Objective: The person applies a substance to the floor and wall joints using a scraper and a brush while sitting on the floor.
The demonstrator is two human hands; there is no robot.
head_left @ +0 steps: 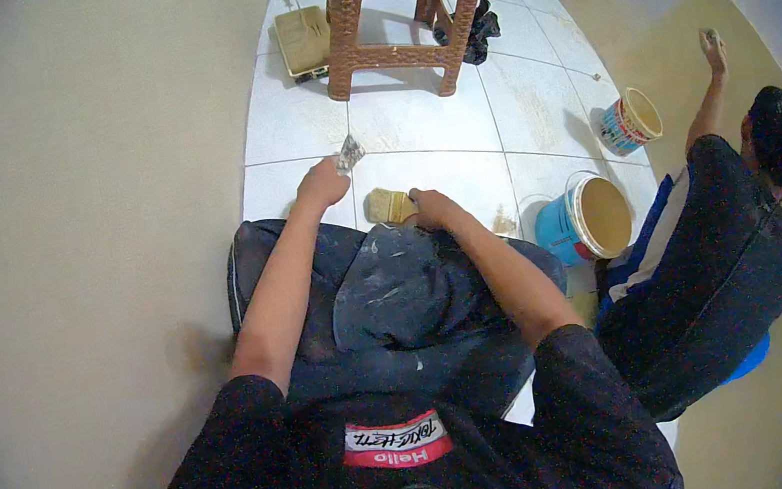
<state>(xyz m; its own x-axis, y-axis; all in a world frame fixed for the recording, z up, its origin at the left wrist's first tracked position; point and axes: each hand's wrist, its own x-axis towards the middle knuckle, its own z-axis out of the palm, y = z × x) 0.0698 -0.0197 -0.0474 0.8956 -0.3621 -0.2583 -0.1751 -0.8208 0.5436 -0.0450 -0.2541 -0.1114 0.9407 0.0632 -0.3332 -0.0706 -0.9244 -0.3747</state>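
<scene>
My left hand (323, 186) is closed around a putty knife, whose speckled metal blade (350, 154) sticks up past my fingers; its handle is hidden in my grip. In my right hand (436, 209) is a wide paintbrush (389, 206), gripped by the handle, with its pale bristles pointing left. Both tools are held above the white tiled floor (420, 164), just beyond my knees. A gap separates the brush from the putty knife.
A brown woven-look plastic stool (398, 57) stands ahead, beside a paint tray (305, 41) with a tool in it. Right lie a blue bucket (560, 227) and a smaller bucket (625, 129). A co-worker (711, 288) reaches to the right wall; another wall (84, 220) is close left.
</scene>
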